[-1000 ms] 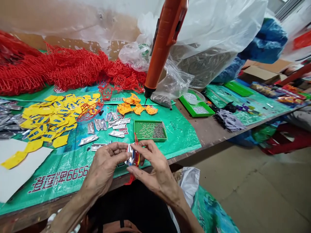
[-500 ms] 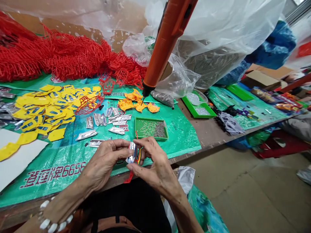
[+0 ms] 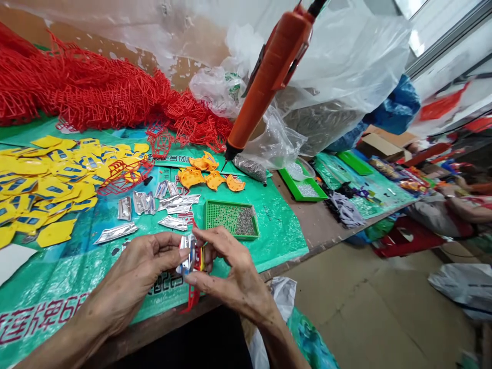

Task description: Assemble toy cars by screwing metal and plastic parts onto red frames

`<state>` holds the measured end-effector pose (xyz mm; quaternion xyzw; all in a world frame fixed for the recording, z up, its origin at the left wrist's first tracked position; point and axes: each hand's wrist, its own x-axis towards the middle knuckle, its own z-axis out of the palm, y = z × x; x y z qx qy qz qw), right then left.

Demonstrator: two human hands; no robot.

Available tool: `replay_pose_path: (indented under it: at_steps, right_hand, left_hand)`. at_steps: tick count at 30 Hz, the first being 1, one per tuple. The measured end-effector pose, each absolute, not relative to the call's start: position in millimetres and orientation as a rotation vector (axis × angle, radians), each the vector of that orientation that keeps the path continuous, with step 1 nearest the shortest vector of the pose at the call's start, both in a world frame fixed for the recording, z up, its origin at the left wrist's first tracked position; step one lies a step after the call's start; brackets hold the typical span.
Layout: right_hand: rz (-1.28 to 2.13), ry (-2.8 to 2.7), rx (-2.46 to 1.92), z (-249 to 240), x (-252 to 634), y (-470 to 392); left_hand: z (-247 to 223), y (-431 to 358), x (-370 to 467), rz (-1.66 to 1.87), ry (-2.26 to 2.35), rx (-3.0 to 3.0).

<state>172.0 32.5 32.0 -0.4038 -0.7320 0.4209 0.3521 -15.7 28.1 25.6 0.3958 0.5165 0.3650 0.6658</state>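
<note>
Between both hands, just over the table's near edge, is a shiny silver plastic piece (image 3: pixel 187 260) put against a yellow part (image 3: pixel 202 258) and a red openwork frame (image 3: pixel 191 300). My left hand (image 3: pixel 140 269) pinches the silver piece between thumb and fingers from the left. My right hand (image 3: pixel 234 271) grips the same stack from the right, its thumb low on the silver piece; some of its fingers are hidden behind the parts. Just beyond lies a green tray (image 3: pixel 208 218) of small screws. Loose silver pieces (image 3: pixel 179 204) lie left of it.
An orange electric screwdriver (image 3: pixel 265 84) hangs tip down over orange curved parts (image 3: pixel 192 178). Yellow pieces (image 3: pixel 57 187) are heaped at left, red frames (image 3: pixel 103 95) behind. A second green tray (image 3: pixel 294 187) stands right, near a plastic bag (image 3: pixel 282 138).
The view has swung to the right, so the table things appear further left. Both hands keep hold of the stacked parts, with the silver piece now turned slightly.
</note>
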Motion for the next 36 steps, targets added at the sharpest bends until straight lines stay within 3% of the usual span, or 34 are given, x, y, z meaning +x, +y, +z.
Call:
replay_pose_path:
  at_steps: [3, 7, 10, 16, 27, 36]
  right_hand:
    - [1.013, -1.642, -1.178, 42, 188, 55]
    - [0.412, -1.428, -1.258, 72, 204, 117]
    - [0.346, -1.435, -1.132, 98, 202, 172]
    - [0.651, -1.491, -0.818, 118, 186, 225]
    - [0.945, -1.408, -0.656, 106, 163, 145]
    - [1.059, -1.396, -0.568, 140, 173, 136]
  left_hand:
    - [20, 29, -16, 0.848, 1.242, 0.828]
    - [16, 32, -13, 0.906, 1.3, 0.759]
    - [15, 34, -12, 0.913, 1.307, 0.749]
    - [21, 36, -10, 0.878, 1.336, 0.707]
    - [20, 36, -10, 0.862, 1.334, 0.698]
    - [19, 38, -8, 0.887, 1.3, 0.747]
